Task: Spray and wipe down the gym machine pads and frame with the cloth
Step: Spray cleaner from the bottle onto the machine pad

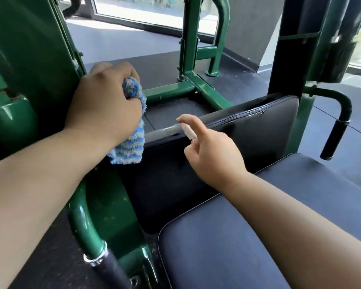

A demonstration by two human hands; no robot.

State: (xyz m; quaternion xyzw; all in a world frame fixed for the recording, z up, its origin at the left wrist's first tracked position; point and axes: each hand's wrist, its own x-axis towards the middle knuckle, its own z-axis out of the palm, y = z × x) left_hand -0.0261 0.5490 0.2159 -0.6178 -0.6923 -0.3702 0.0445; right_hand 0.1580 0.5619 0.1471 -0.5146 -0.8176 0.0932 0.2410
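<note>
Cloth [131, 142]: fluffy, striped blue and pale grey. Its top is bunched in a fist and the loose end hangs down just beside the green upright, over the left edge of the back pad.
Left hand [104, 103]: curled tightly round the cloth, back of the hand up, pressing the bundle against the upright. The bare forearm comes in from the lower left.
Spray bottle [188, 132]: small, slim and pale – mostly hidden by the fingers, tilted toward the back pad's top edge.
Right hand [213, 155]: holds the spray bottle between thumb and curled fingers, with the index finger stretched out over its top. It is above the back pad, and the forearm crosses the seat pad.
Back pad [258, 132]: black and glossy, with stitched seams. Wet droplets [256, 112] sit along its top edge, right of the hand.
Seat pad [238, 236]: dark navy with a piped rim, in front of the back pad.
Frame [29, 59]: shiny dark green steel – a broad upright at left and floor bars beyond the pads. A black-gripped handle [333, 138] is at right.
Floor [133, 51]: dark rubber, sunlit near the window [144, 9].
</note>
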